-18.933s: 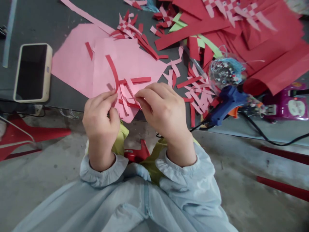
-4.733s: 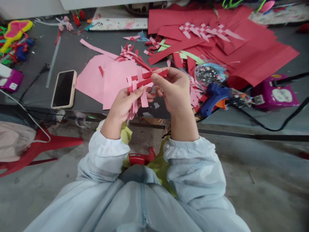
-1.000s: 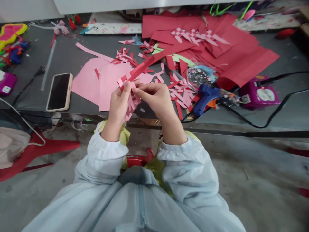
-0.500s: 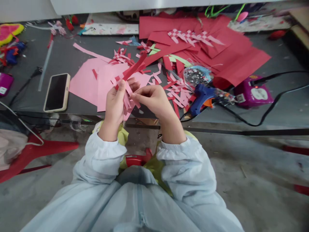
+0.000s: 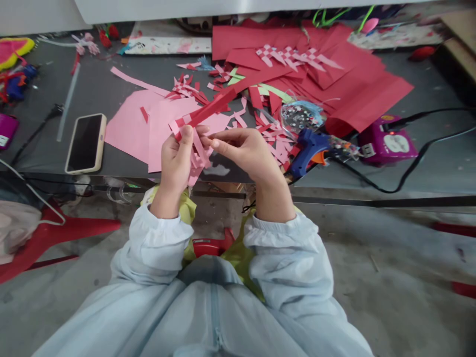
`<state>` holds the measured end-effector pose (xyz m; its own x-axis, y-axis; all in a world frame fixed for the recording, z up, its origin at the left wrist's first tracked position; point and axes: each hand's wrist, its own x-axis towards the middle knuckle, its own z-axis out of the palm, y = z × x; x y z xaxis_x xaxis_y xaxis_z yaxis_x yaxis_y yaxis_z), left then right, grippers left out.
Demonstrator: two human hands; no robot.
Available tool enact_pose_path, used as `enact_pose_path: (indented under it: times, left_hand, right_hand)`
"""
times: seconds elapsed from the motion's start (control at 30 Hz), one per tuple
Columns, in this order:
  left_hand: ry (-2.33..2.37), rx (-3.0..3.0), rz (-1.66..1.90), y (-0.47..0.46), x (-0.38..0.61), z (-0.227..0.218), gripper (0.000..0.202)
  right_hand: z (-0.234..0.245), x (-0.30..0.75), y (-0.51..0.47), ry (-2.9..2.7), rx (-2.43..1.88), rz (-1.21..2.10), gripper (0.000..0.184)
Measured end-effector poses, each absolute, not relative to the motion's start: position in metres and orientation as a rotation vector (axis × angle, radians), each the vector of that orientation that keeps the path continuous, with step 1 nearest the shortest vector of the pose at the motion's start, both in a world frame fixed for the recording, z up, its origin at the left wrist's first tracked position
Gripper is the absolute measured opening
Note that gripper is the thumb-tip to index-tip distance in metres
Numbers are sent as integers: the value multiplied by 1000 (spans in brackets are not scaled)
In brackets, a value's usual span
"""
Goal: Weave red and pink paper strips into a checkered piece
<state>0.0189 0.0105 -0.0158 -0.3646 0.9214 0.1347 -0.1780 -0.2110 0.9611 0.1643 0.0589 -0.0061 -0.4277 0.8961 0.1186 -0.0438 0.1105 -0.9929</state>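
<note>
My left hand [image 5: 177,156] is closed on a woven piece of red and pink paper strips [image 5: 199,151], its thumb pressed on top. Loose pink ends hang below the weave, and a long red strip [image 5: 211,108] runs up and right from it. My right hand [image 5: 245,151] meets the weave's right side in a pinch, thumb and forefinger beside the left fingertips. What lies between those fingers is too small to make out. Beneath the hands are pink paper sheets [image 5: 159,114].
A phone [image 5: 86,144] lies to the left. Cut paper scraps [image 5: 273,134], a bag of small beads [image 5: 301,116] and a blue glue gun [image 5: 308,148] are on the right. Red sheets [image 5: 375,99] and finished checkered weaves [image 5: 286,57] lie behind. A black cord [image 5: 394,191] loops near the front edge.
My right hand has shifted slightly up and right, and its thumb has moved off the hanging pink strips. The long red strip has swung lower towards the right. My left hand keeps its grip.
</note>
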Motion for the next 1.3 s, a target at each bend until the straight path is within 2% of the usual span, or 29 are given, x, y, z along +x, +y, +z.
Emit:
enact_pose_path:
  times: [0.17,0.3,0.37,0.47,0.57,0.73,0.93,1.3]
  left_hand:
    - [1158,1091,1637,7,22,-16,48]
    - [1170,1245,1535,4,23,-15,50]
    - [1179,1325,1484,3,23,-15,49]
    - [1238,1393,1494,5,23,-14,44]
    - [1261,1356,1642,9,22,-17,34]
    - [1217,1122,1825,14,19,-20,28]
    - [1113,871,1741,9,20,-12,28]
    - [1182,796,1764,13,16,-15,31]
  right_hand:
    - [-9,151,53,-1399,-616,1667,48]
    - [-6,146,48,-1240,-555,1731,43]
    - [-5,145,46,-1147,-571,1714,42]
    - [-6,146,48,-1037,-640,1628,31]
    - [-8,147,52,-1024,-687,1492,20]
    - [-12,147,55,-1043,-735,1431,16]
    - [-18,148,59,-1115,-834,1433,23]
    - [-17,144,56,-1354,-873,1504,49]
